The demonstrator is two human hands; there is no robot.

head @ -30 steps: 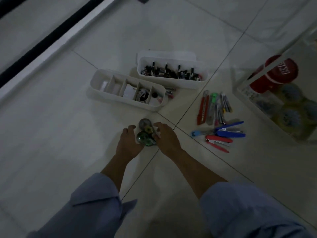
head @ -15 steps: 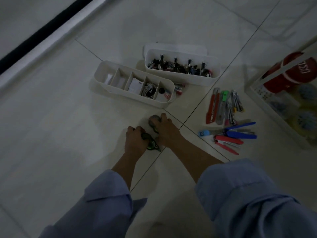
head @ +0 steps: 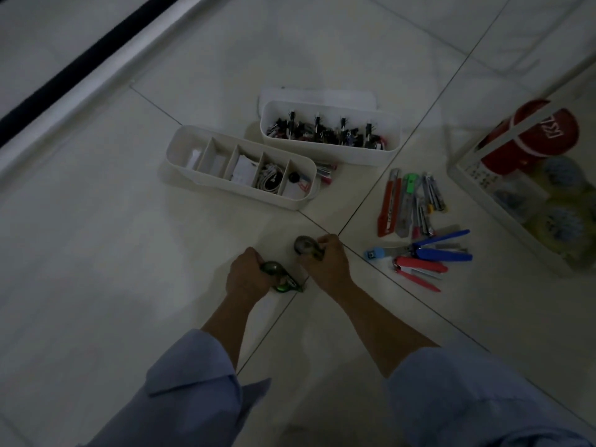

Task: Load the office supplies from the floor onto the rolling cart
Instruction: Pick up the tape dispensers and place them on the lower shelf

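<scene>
Green correction-tape dispenser [head: 281, 276] clamped in our left hand [head: 246, 275], grey one [head: 304, 246] in our right hand [head: 327, 264], both low over the floor tiles [head: 96, 253]; risk: smooth rounded shells slipping en route to the cart [head: 467, 175].

A dim indoor room, likely an office or storeroom. The floor [head: 96, 253] is large pale glossy tiles with dark grout lines. Stationery lies on it: a divided white tray [head: 240, 167], a bin of binder clips [head: 329, 132], utility knives [head: 409, 201] and staplers [head: 429, 256]. A white cart [head: 529, 175] at right holds tape rolls.
</scene>
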